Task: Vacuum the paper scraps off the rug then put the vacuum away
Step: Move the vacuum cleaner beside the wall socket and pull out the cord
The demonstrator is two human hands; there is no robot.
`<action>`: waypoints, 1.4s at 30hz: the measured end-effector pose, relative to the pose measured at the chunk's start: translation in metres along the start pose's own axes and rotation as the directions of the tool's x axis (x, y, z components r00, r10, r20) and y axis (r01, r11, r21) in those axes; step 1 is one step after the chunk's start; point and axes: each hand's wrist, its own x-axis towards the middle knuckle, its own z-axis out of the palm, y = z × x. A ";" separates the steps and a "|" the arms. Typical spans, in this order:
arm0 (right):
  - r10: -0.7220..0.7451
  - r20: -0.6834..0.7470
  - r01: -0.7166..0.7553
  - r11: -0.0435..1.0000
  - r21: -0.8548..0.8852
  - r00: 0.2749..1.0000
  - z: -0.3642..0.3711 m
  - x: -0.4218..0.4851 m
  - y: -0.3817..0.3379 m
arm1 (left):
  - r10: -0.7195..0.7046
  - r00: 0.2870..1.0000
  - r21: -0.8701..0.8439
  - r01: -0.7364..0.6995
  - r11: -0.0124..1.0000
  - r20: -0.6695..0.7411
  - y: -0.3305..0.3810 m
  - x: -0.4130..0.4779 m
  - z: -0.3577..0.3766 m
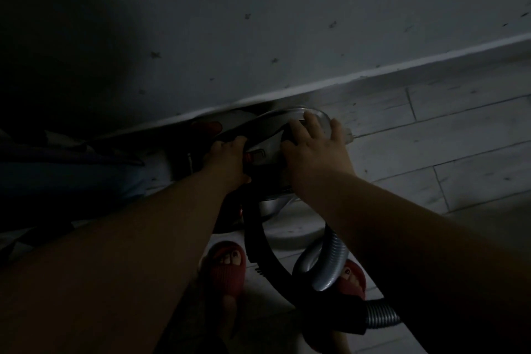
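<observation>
Beside the skirting board: a silver and black canister vacuum cleaner [265,152] sits on the floor, close against the foot of the wall, in very dim light.
Left hand: the left hand [227,159] reaches in from the lower left; its fingers curl over the vacuum's dark arched carrying handle [253,125] and grip it.
Right hand: the right hand [316,148] lies on the clear rounded plastic cover [324,118] at the vacuum's right end, fingers spread and fairly straight, pressing on it rather than closing round it.
Hose: a grey ribbed flexible hose [333,261] loops below the vacuum, near the feet, beside a black curved tube [258,241].
Feet: two dark red open-toed slippers [227,267], toes showing, stand on the floor just below the vacuum; the hose crosses in front of the right one.
Floor: pale whitewashed wood-look planks [459,138].
Wall: a plain pale wall [287,23] dotted with small dark marks, ending in a white skirting board [402,64].
Left edge: a dark cloth [71,158], too shadowed to identify.
</observation>
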 end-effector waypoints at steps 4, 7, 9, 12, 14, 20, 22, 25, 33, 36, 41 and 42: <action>0.018 0.012 -0.019 1.000 0.012 1.000 -0.002 0.002 0.000 | 0.005 0.997 0.038 -0.008 0.999 0.079 0.003 0.009 -0.006; 0.044 0.016 -0.045 0.999 0.021 0.999 -0.001 0.003 -0.001 | 0.001 0.992 0.057 -0.009 0.998 0.125 0.000 0.017 -0.009; 0.087 0.014 -0.088 0.996 0.031 0.996 -0.001 0.005 -0.003 | 0.020 0.986 0.058 -0.030 0.998 0.167 -0.002 0.022 -0.010; 0.194 0.073 -0.199 0.978 0.068 0.978 -0.005 0.007 -0.003 | 0.050 0.972 0.035 -0.060 0.998 0.228 -0.003 0.026 -0.013; 0.238 0.114 -0.249 0.964 0.089 0.964 -0.005 0.010 -0.002 | 0.061 0.966 0.007 -0.064 0.998 0.251 -0.004 0.026 -0.014; 0.267 0.110 -0.275 0.959 0.070 0.958 0.001 0.018 -0.004 | 0.066 0.962 0.023 -0.074 0.997 0.264 -0.002 0.025 -0.013; 0.266 0.100 -0.273 0.960 0.067 0.959 0.002 0.019 -0.003 | 0.065 0.962 0.022 -0.073 0.997 0.264 -0.002 0.025 -0.013; 0.263 0.089 -0.270 0.960 0.079 0.961 0.003 0.017 -0.005 | 0.063 0.967 -0.001 -0.064 0.998 0.246 -0.001 0.021 -0.013; 0.219 0.123 -0.231 0.969 0.090 0.968 -0.003 -0.030 0.018 | 0.027 0.975 0.005 -0.029 1.000 0.219 0.031 -0.018 -0.008; 0.232 0.128 -0.247 0.962 0.114 0.964 -0.017 -0.056 0.039 | 0.018 0.972 0.020 -0.023 1.000 0.234 0.061 -0.037 -0.015; 0.257 0.134 -0.274 0.952 0.133 0.957 -0.045 -0.110 0.095 | 0.005 0.981 0.035 -0.012 0.999 0.192 0.138 -0.072 -0.030; 0.271 0.125 -0.287 0.948 0.135 0.954 -0.050 -0.124 0.112 | 0.007 0.984 0.047 -0.016 0.999 0.177 0.161 -0.080 -0.034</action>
